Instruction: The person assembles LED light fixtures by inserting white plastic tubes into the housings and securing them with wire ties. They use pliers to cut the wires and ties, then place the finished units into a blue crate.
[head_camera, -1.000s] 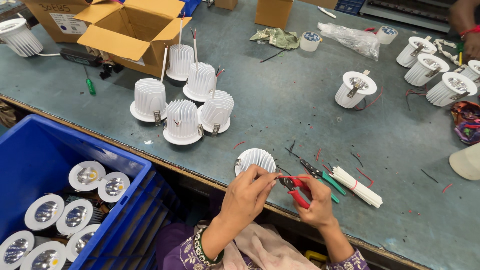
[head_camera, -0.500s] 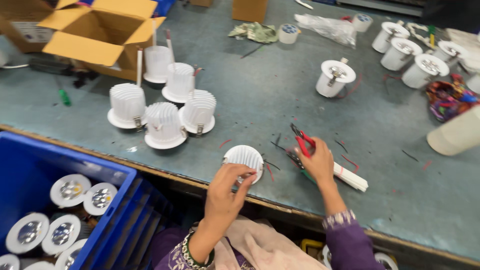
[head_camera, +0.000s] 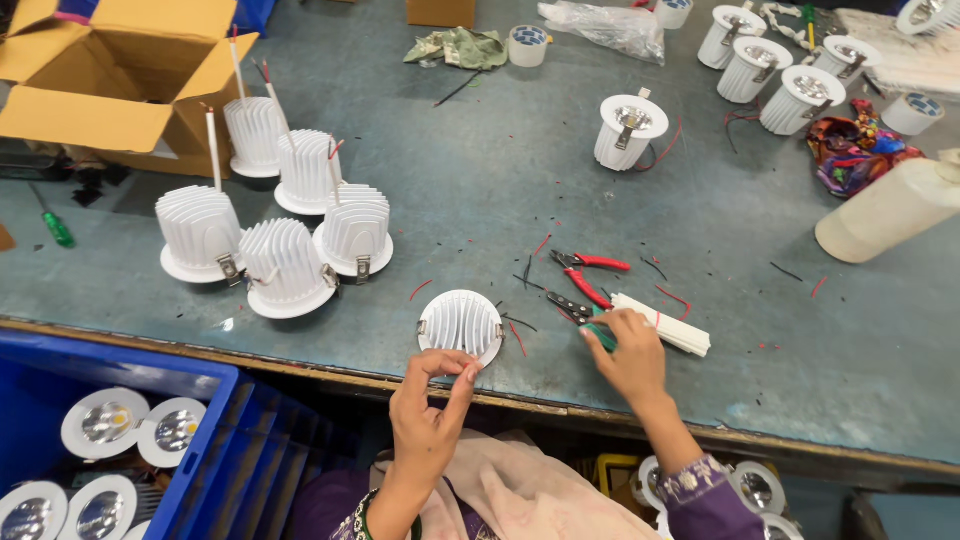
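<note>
A: At the near edge of the tabletop (head_camera: 700, 180), your left hand (head_camera: 432, 405) is up, thumb and forefinger curled round and pinched together just below the round white lamp (head_camera: 460, 325). Whether anything sits in that pinch, I cannot tell.

B: And the lamp itself lies flat, ribbed back facing up, right by the edge, just above your fingertips.

A: Your right hand (head_camera: 625, 350) reaches out flat over the tabletop, fingers closing on the green-handled cutters (head_camera: 585, 318), the green grip under your fingertips.

B: Just beyond them lie the red-handled pliers (head_camera: 588, 272), untouched, and a white strip (head_camera: 665, 325) runs out from under your hand to the right.

A: Further left, five finned white lamps (head_camera: 280, 235) stand in a cluster with wires sticking up, near an open cardboard box (head_camera: 110, 70).

B: Below the tabletop on your left, a blue crate (head_camera: 200, 455) holds more lamps, face up.
</note>
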